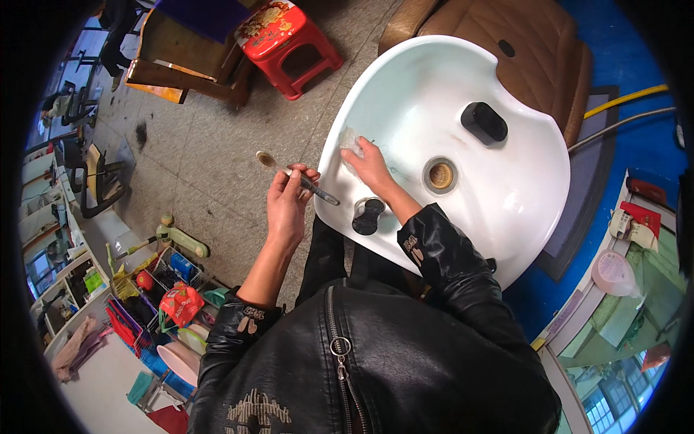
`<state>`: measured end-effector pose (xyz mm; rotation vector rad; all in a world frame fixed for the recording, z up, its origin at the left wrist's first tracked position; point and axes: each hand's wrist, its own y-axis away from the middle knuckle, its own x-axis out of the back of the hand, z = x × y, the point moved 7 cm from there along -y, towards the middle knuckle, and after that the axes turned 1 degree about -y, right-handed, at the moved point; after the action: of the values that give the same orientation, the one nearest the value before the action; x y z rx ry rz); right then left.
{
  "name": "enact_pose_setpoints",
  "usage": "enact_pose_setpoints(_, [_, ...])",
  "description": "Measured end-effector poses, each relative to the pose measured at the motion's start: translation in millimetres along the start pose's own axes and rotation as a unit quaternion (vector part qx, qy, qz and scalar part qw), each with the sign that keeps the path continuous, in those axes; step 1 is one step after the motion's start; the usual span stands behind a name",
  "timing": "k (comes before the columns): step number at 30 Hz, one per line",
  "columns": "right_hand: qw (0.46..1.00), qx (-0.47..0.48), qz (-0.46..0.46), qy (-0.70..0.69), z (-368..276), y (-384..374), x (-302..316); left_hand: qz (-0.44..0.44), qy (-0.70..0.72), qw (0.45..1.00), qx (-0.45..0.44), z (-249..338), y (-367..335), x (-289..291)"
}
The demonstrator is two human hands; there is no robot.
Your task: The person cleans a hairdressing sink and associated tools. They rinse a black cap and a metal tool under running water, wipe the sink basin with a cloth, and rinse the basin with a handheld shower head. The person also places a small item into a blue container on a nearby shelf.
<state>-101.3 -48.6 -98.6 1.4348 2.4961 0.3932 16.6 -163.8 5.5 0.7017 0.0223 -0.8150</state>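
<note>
The spray head (266, 159) on its thin metal handle sits pinched in the left hand (287, 206), whose fingers are curled tight around the shaft just outside the left rim of the white shampoo basin (506, 195), its round end pointing away from the basin over the grey floor. Inside the basin, near that same rim, the right hand (373, 168) presses a crumpled clear cloth or sponge (351, 142) against the wall, fingers bent over it and closed on it. A round drain (440, 174) lies at the basin's middle, a black neck rest (483, 122) beyond it, and a black tap fitting (368, 215) on the near rim. A brown padded seat (520, 50) adjoins the basin's far side; a red plastic stool (285, 36) stands well apart.
</note>
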Motion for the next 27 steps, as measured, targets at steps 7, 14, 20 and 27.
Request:
enact_pose_setpoints(7, [0.934,-0.277,0.175,-0.141,113.1,20.5,78.1,-0.008,-0.003,1.000,0.003,2.1,4.8,-4.4])
enact_pose_setpoints(14, [0.915,-0.114,0.109,0.372,119.3,24.4,101.8,-0.013,-0.003,1.000,0.004,-3.1,5.8,2.1])
enact_pose_setpoints(20, [0.928,0.034,0.166,0.333,73.6,23.1,126.3,-0.016,0.001,1.000,0.000,-1.5,10.0,4.2])
enact_pose_setpoints(27, [0.922,-0.110,0.314,0.200,133.3,5.8,148.3,-0.010,-0.003,1.000,0.007,-7.7,8.9,13.4])
